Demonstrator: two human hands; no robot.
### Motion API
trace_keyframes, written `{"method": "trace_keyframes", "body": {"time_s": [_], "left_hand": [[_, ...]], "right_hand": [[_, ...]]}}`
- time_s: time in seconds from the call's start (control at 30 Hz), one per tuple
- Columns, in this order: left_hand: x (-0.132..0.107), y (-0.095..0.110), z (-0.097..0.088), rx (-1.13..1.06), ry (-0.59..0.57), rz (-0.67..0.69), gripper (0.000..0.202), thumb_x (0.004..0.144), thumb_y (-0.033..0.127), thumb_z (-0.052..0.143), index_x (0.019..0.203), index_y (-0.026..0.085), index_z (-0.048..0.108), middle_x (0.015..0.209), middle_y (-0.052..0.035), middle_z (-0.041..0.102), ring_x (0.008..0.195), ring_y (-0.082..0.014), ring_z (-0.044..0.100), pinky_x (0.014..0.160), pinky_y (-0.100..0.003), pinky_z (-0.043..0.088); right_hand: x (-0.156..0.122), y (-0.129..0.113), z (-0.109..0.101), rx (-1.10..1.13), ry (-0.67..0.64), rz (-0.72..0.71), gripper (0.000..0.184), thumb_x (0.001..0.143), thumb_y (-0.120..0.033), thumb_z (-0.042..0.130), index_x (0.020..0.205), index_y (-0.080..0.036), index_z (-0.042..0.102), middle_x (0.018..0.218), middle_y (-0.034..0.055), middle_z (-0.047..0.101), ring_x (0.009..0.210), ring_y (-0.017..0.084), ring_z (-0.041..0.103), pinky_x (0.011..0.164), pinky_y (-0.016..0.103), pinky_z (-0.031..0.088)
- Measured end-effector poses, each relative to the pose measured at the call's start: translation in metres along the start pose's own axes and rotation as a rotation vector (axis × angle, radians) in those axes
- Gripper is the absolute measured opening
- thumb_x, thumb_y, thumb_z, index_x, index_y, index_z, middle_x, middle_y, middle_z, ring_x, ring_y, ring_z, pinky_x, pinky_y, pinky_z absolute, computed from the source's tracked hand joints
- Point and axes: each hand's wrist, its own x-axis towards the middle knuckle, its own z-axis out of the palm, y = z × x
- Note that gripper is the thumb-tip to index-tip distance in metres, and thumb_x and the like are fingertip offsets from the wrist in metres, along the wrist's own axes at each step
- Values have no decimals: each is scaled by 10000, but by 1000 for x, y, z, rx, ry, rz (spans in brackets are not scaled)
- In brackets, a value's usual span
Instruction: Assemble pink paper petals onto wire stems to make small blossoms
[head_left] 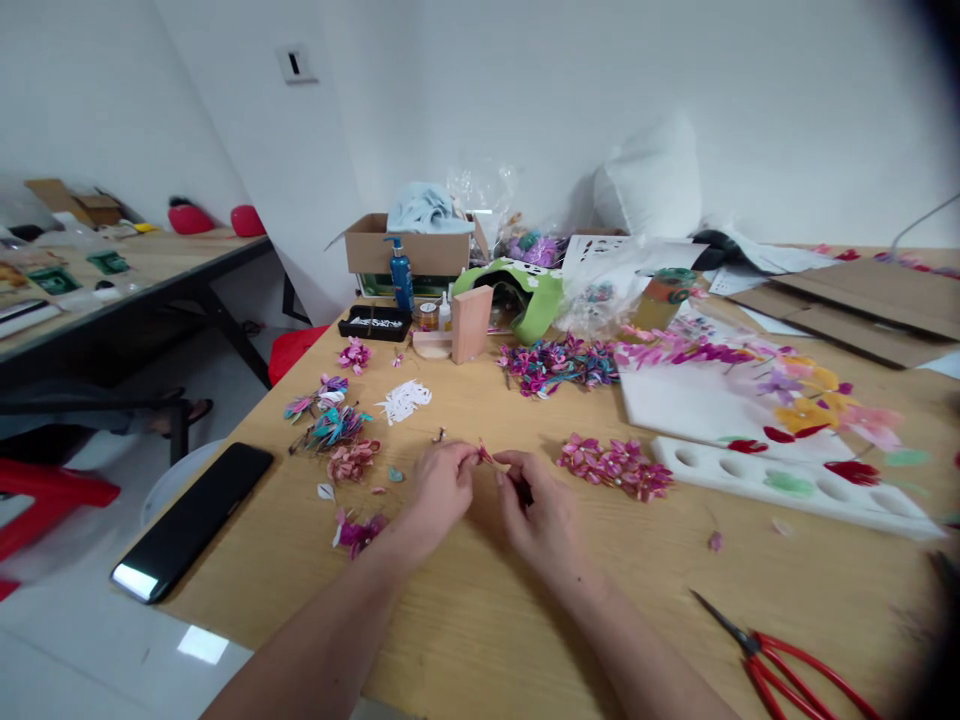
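Over the middle of the wooden table, my left hand (444,490) pinches a small pinkish-red artificial flower (484,455) between thumb and fingertips. My right hand (536,510) meets it from the right, its thumb and forefinger closed at the flower's thin stem end. The fingertips hide part of the flower. To the right of my right hand lies a heap of magenta artificial flowers (615,466). Left of my left hand are pink petals (354,460), a purple flower (358,533) and a bundle of teal petals (335,424). White petal pieces (405,400) lie just beyond.
Red-handled scissors (757,650) lie at front right, beside a white foam tray (795,488) with round hollows. A black phone (196,520) rests along the left table edge. Farther back stand a wooden block (471,325), a blue pump bottle (401,276) and a cardboard box (409,250).
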Motion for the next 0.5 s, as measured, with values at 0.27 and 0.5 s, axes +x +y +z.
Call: {"method": "trace_keyframes", "body": {"time_s": [0.27, 0.5], "left_hand": [[-8, 9, 0, 251, -126, 223, 258, 792, 32, 439, 767, 159, 662, 752, -55, 662, 749, -184, 586, 714, -291, 446], [-11, 7, 2, 98, -242, 471, 247, 837, 68, 432, 751, 156, 646, 698, -41, 610, 723, -167, 554, 685, -272, 423]], "right_hand": [[9, 7, -15, 8, -32, 65, 141, 883, -228, 464, 964, -169, 562, 754, 39, 633, 676, 162, 589, 608, 259, 435], [19, 14, -26, 94, -18, 158, 163, 874, -253, 469, 882, -158, 601, 771, 57, 645, 702, 171, 586, 633, 273, 445]]}}
